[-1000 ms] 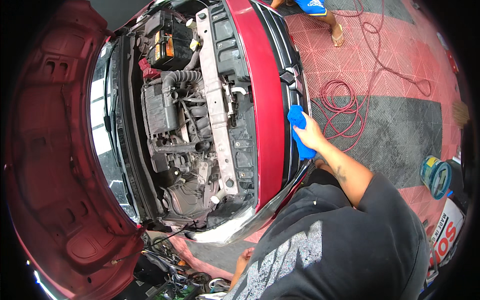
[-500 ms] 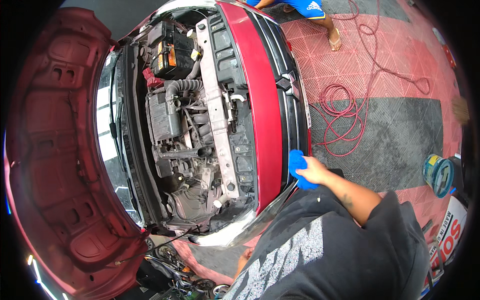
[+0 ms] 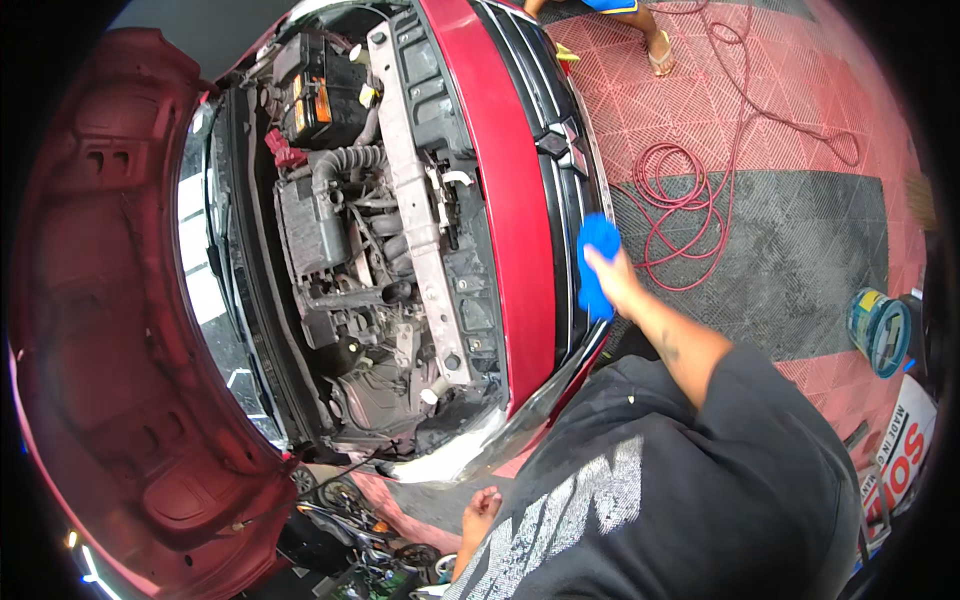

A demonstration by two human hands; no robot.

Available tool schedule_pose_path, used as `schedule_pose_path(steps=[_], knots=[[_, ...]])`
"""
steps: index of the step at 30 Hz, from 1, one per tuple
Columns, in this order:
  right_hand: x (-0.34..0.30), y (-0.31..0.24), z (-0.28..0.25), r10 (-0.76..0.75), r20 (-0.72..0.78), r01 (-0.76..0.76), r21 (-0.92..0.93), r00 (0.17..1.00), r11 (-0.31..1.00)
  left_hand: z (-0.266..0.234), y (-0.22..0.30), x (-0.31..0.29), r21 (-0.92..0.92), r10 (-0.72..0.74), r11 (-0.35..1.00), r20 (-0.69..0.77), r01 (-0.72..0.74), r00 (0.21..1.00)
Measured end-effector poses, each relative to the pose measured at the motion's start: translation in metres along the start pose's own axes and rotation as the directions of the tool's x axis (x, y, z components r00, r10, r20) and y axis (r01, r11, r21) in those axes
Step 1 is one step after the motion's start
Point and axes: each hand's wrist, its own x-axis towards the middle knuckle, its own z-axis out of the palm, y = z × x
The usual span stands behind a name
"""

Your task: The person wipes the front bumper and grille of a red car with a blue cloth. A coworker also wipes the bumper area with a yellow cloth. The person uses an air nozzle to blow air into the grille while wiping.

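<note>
My right hand [image 3: 615,277] grips a bunched blue cloth [image 3: 597,245] and presses it against the black and chrome front grille [image 3: 566,215] of a red car. The cloth is partly covered by my fingers and slightly blurred. Beside the grille runs the glossy red front panel [image 3: 515,200]. My left hand [image 3: 481,512] hangs low beside my body, near the car's front corner and its headlight [image 3: 465,452]. Its fingers are curled in, and nothing shows in them.
The raised bonnet [image 3: 100,300] stands left of the exposed engine bay [image 3: 350,230]. A red hose [image 3: 672,190] lies coiled on the tiled floor. A bucket [image 3: 880,335] stands at right. Another person's leg [image 3: 655,40] and a yellow cloth [image 3: 566,52] are at the top.
My right hand has slid the blue cloth farther up along the grille, away from the near corner. More of my left hand shows. A yellow cloth has appeared beside the other person.
</note>
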Motion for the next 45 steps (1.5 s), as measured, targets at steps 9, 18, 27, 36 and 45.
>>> schedule_pose_path(steps=[9,18,27,36,45], knots=[[-0.031,-0.048,-0.061,0.205,0.057,-0.212,0.344,0.977,0.915,0.002,-0.015,-0.013,0.114,-0.064,0.992,0.081,0.054,0.995],[0.199,-0.105,0.002,0.119,0.0,-0.108,0.408,0.993,0.907,-0.021,-0.002,-0.036,0.2,-0.073,0.977,-0.002,0.072,0.997],[-0.041,0.079,-0.039,-0.281,-0.106,0.187,-0.523,0.954,0.832,-0.001,0.028,0.003,0.244,-0.046,0.97,0.146,0.01,0.988],[-0.128,0.077,-0.214,-0.063,-0.355,-0.181,-0.612,0.933,0.77,0.014,0.02,0.047,0.258,0.127,0.945,0.273,-0.2,0.953],[-0.288,0.079,-0.346,-0.133,-0.481,-0.243,-0.64,0.867,0.729,0.079,-0.048,0.054,0.197,0.401,0.869,0.255,-0.453,0.88]])
